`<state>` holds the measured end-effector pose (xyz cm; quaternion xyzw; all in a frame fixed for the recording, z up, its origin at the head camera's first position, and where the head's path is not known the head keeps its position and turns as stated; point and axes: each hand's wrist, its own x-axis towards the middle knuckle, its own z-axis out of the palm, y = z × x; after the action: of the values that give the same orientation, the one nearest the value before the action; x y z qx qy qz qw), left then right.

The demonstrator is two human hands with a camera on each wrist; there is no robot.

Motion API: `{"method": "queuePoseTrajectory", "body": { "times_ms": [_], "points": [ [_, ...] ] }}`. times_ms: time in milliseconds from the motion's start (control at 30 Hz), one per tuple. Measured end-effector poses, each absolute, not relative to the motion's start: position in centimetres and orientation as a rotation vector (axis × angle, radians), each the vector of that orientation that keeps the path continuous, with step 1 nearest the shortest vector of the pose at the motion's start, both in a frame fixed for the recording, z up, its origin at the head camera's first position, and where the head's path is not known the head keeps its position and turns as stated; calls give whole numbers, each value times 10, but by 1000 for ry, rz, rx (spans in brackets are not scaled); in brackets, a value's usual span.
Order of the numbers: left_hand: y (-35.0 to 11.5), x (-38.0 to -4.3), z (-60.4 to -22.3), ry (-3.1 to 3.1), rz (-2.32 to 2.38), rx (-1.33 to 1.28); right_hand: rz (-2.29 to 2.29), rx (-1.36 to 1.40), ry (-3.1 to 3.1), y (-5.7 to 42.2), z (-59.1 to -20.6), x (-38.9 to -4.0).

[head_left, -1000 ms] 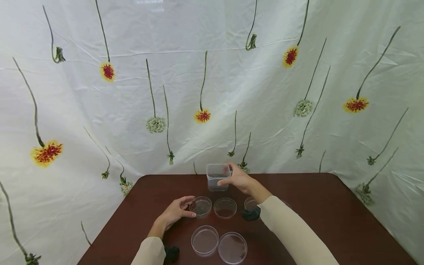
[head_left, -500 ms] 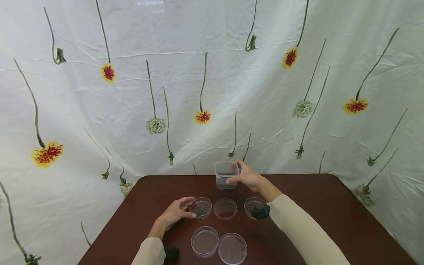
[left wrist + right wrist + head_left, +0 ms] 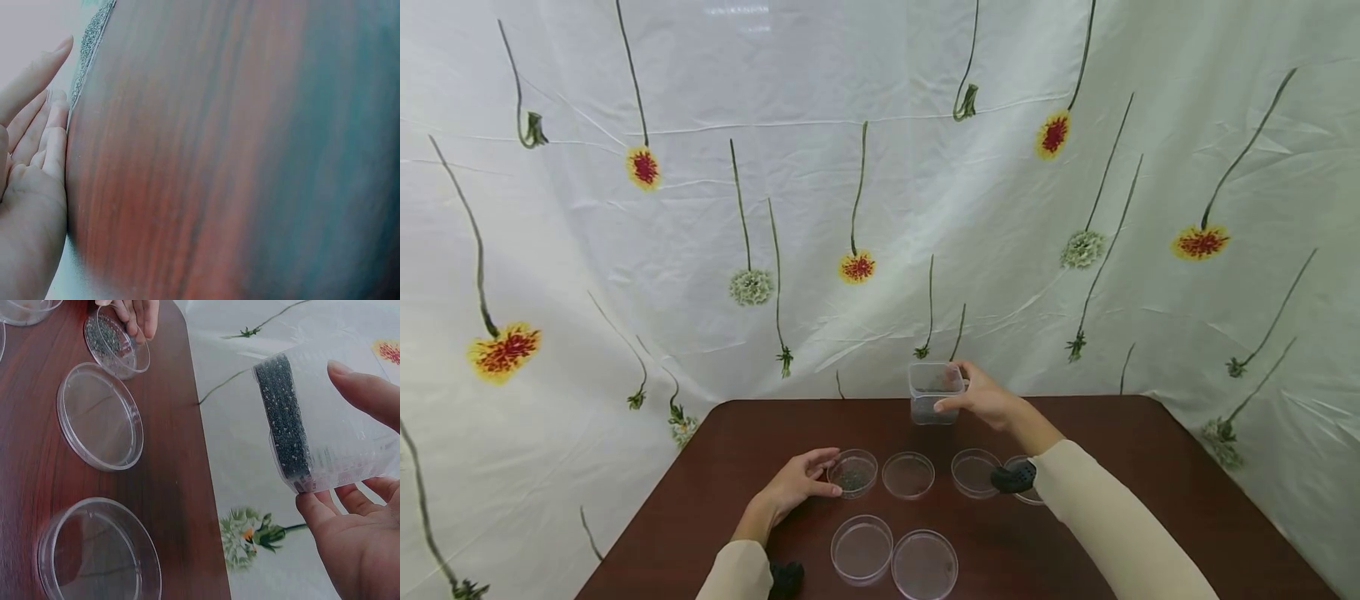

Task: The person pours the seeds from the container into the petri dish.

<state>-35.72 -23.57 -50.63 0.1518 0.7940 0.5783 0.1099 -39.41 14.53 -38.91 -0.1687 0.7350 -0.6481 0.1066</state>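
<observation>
My right hand holds a clear square plastic tub raised over the back of the table, thumb on one side and fingers on the other. Small dark speckled grains fill the tub's bottom part. My left hand rests on the table at the left end of the back row of petri dishes, its fingers relaxed and thumb spread beside a clear petri dish that contains the same sort of grains. To that dish's right stand a second petri dish and a third petri dish, with no grains visible in them.
Another petri dish is partly hidden by the right wrist's black camera. Nearer me lie two more clear round dishes, side by side. Behind the dark wooden table hangs a white flowered curtain.
My right hand has carried the tub to the right, from behind the left dishes toward the third one. My left hand has stayed by the dish with grains.
</observation>
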Motion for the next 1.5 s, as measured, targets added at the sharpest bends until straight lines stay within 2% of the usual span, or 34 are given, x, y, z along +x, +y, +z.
{"method": "queuePoseTrajectory", "body": {
  "times_ms": [1000,1500],
  "points": [
    [-236,-358,-507,2330,1704,451,-1854,-521,2277,215,-376,-377],
    [-235,-358,-508,2340,1708,453,-1865,-513,2306,251,-385,-371]
  ]
}}
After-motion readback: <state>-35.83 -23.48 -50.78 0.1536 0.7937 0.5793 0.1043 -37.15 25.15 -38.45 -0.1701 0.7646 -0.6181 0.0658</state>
